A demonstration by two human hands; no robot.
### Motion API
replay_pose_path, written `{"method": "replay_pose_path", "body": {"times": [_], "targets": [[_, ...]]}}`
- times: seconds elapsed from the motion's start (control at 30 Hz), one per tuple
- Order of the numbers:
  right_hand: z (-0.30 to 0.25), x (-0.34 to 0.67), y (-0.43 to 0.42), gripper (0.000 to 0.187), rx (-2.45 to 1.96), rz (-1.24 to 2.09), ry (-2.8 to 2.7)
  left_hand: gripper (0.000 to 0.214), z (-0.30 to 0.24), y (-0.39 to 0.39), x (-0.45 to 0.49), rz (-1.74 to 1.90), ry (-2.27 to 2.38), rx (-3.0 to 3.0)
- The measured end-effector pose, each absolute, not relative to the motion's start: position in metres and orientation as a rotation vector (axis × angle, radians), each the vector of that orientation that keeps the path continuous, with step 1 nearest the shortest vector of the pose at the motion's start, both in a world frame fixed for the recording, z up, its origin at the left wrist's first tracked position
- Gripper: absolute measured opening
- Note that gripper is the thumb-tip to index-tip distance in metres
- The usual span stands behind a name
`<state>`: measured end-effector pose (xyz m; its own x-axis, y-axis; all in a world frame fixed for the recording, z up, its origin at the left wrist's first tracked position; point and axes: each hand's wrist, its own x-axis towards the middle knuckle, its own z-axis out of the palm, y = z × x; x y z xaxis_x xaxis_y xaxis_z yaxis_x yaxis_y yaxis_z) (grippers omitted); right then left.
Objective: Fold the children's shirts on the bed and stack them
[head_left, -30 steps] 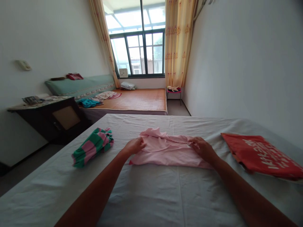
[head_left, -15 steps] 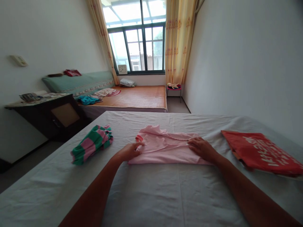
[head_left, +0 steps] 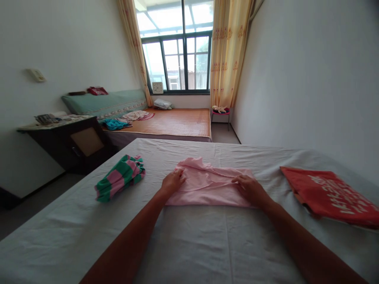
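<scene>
A pink shirt (head_left: 204,185) lies folded into a long, flat strip on the white sheet, with a ruffled, wrinkled far edge. My left hand (head_left: 173,182) rests on its left end, fingers laid over the cloth near the neckline. On the right part of the shirt lies my right hand (head_left: 248,187), its fingers spread on the fabric and pointing left. Neither hand visibly grasps the cloth. To the left is a bundled green-and-pink checked garment (head_left: 120,177). A folded red garment with white lettering (head_left: 331,195) sits at the right.
The white sheet (head_left: 189,244) covers the surface in front of me. Beyond it stand a bed with a brown mat (head_left: 177,120) and a dark cabinet (head_left: 85,142). A small pink stool (head_left: 221,112) is near the curtain. A wall (head_left: 310,79) runs along the right.
My left hand has moved slightly up and right, from the shirt's left edge onto its neckline area. My right hand stays on the right part. The view has shifted a little.
</scene>
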<state>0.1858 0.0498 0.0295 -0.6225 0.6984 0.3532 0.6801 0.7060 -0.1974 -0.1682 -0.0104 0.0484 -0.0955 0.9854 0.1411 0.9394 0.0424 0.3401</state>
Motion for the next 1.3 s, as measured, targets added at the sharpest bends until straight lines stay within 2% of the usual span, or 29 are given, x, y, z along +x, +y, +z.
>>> {"method": "replay_pose_path", "body": {"times": [0.13, 0.33, 0.5, 0.7, 1.03, 1.3], "targets": [[0.026, 0.179, 0.046, 0.023, -1.011, 0.021, -2.553, 0.015, 0.043, 0.000, -0.167, 0.549, 2.120, 1.957], [0.024, 0.184, 0.051, 0.023, -0.976, 0.074, -2.551, 0.015, 0.048, -0.009, -0.183, 0.951, 1.577, 2.071], [0.023, 0.185, 0.053, 0.023, -0.967, 0.127, -2.542, 0.015, 0.051, -0.023, -0.194, 0.857, 1.205, 2.135], [0.021, 0.185, 0.049, 0.022, -0.970, 0.170, -2.462, 0.014, 0.050, -0.024, -0.195, 0.840, 1.173, 2.205], [0.038, 0.103, 0.050, 0.048, -0.915, 0.790, -2.231, 0.020, 0.039, -0.023, -0.200, 0.840, 1.198, 2.264], [0.033, 0.069, 0.058, 0.019, -0.798, 1.051, -2.083, 0.019, 0.037, -0.023, -0.208, 0.985, 1.274, 2.140]]}}
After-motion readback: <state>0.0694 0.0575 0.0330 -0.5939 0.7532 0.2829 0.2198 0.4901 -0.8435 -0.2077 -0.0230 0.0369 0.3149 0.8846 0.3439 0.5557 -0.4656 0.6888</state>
